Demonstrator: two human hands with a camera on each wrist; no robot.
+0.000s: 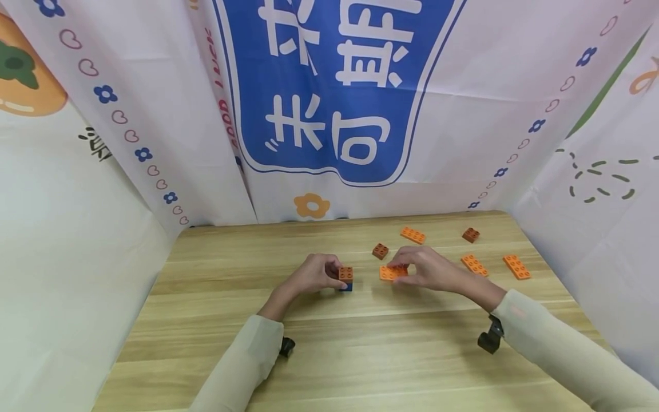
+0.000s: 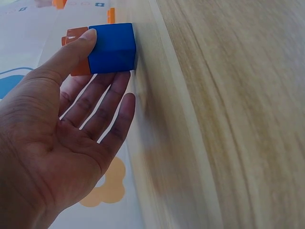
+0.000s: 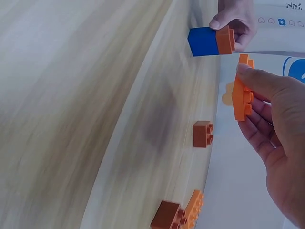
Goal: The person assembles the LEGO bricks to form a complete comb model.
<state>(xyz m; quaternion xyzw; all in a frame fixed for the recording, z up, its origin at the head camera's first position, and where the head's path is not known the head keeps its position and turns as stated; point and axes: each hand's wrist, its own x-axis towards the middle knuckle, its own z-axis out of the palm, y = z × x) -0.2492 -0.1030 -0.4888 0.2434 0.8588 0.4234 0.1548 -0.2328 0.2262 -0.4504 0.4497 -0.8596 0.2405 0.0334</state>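
Observation:
My left hand [image 1: 320, 273] pinches a stack between thumb and fingers: a brown-orange brick [image 1: 345, 273] on top of a blue brick [image 1: 347, 287]. In the left wrist view the thumb lies across the join beside the blue block [image 2: 113, 47]. To the right, my right hand [image 1: 426, 270] holds a flat orange plate [image 1: 387, 273] by its edges, studs up. The right wrist view shows that plate [image 3: 240, 90] raised off the table, apart from the stack's blue block [image 3: 203, 42].
Behind the hands lie a brown brick [image 1: 380, 250] and an orange plate [image 1: 413, 235]. Farther right are another brown brick [image 1: 471, 234] and two orange plates [image 1: 474, 265], [image 1: 516, 267]. Printed cloth [image 1: 453, 189] hangs along the table's back edge.

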